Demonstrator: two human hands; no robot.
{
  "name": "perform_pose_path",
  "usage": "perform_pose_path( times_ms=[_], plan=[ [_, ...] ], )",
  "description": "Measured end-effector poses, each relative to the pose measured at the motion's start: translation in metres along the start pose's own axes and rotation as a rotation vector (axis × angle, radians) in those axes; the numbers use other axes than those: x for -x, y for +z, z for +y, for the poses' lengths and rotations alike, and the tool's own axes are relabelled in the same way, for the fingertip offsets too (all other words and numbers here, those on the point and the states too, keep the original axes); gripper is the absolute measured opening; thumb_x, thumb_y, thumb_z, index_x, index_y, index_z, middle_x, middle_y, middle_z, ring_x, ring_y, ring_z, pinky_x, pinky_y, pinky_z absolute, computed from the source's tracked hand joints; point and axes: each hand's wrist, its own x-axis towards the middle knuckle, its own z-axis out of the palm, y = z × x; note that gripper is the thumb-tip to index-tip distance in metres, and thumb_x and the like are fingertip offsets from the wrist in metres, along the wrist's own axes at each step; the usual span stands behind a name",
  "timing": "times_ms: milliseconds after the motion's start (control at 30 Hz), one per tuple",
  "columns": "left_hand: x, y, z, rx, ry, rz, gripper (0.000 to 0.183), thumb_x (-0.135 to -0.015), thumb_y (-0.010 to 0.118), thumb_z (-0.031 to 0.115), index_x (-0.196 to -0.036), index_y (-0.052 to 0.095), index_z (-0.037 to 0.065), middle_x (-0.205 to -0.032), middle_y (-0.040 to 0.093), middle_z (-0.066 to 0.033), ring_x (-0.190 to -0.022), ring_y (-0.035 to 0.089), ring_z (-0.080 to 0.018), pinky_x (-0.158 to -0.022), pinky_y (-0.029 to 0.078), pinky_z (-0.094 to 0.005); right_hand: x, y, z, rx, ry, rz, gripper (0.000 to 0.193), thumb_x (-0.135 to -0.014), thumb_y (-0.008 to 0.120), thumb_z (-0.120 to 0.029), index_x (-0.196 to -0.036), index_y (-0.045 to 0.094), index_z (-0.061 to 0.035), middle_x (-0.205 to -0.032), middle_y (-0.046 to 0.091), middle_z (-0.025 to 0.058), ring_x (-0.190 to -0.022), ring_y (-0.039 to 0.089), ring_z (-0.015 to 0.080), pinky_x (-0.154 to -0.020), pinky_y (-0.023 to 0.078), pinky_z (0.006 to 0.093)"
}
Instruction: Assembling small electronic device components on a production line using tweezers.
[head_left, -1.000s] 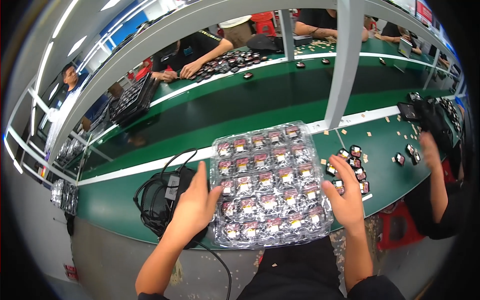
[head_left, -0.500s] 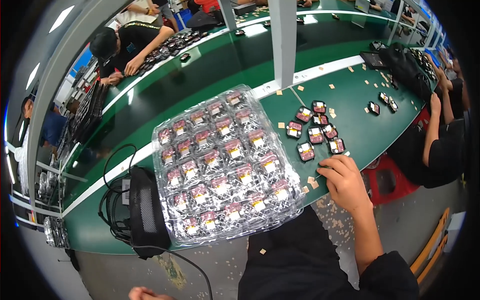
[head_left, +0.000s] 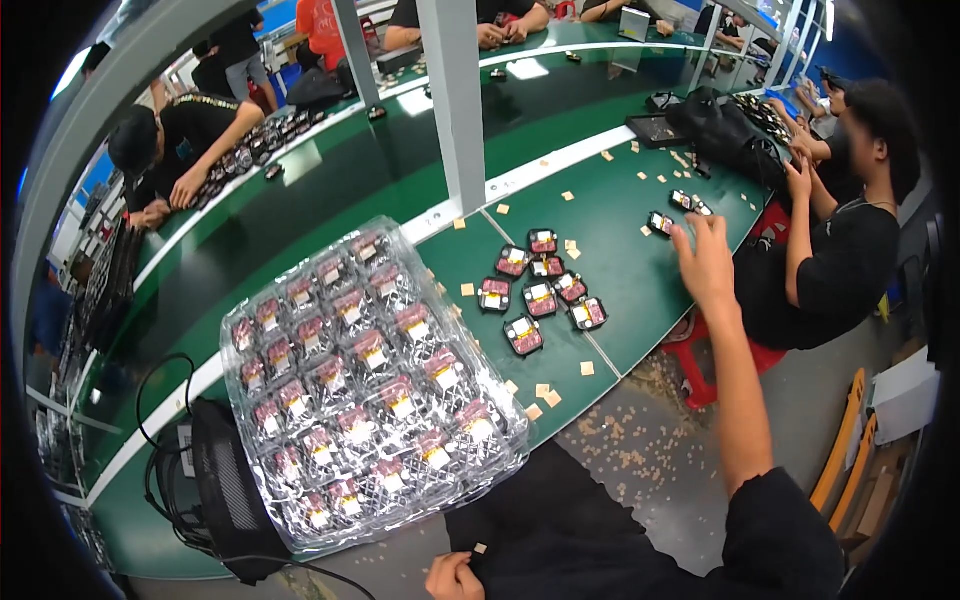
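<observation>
Two bare hands are at work here, and the nearer one, the left hand [head_left: 455, 578], sits low by the dark-clad lap. Its fingers are curled, and from where I stand I cannot tell whether they hold anything. Just beyond it, a clear plastic tray [head_left: 510, 440] full of small dark-cased units lies on the near edge of the green table [head_left: 645, 315], a black mesh bag [head_left: 225, 490] pressed close along its left side. Neither hand touches the tray.

Past its right edge, eight loose units [head_left: 540, 298] lie in a loose cluster, with little tan squares [head_left: 587, 369] scattered around them. The right hand [head_left: 710, 275] is stretched well out beyond that cluster, thumb and forefinger spread, nothing visible in the grip. It is just beside a group of three units [head_left: 661, 223]; whether the thumb touches the nearest I can't make out.

I'd judge the step in hand to be a reach for that group. Taking one calls for lowering the fingertips and narrowing them around a single case, without nudging its neighbours.

Farther off, a co-worker in black [head_left: 820, 250] sits at the right, and across the dark conveyor belt [head_left: 350, 170] another person [head_left: 205, 130] bends over a heap of similar units [head_left: 255, 148].
</observation>
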Motion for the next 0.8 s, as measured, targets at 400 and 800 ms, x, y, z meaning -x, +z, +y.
perform_pose_path(
  times_ms=[400, 800],
  plan=[
    [-0.057, 0.026, 0.039, 0.186, 0.184, -0.321, 0.022, -0.085, 0.057, -0.012, -0.097, 0.071, 0.000, -0.094, 0.069, -0.0189, -0.087, 0.069, -0.0360, -0.079, 0.055, -0.0404, -0.030, 0.033, -0.010, 0.033, -0.021, -0.221, 0.045, -0.096, 0.062, -0.047, -0.127, 0.068, -0.0152, -0.132, 0.059, 0.0099, -0.101, 0.070, 0.0376, -0.087, 0.055, 0.0474],
    [-0.077, 0.059, 0.086, 0.367, 0.486, -0.597, 0.027, -0.076, 0.068, -0.008, -0.099, 0.072, 0.005, -0.094, 0.069, -0.0058, -0.081, 0.070, -0.0246, -0.068, 0.060, -0.0337, 0.031, 0.026, -0.111, -0.047, -0.213, -0.302, 0.037, -0.099, 0.060, -0.027, -0.133, 0.060, -0.0127, -0.137, 0.055, 0.0145, -0.086, 0.071, 0.0394, -0.074, 0.058, 0.0498]
  ],
)
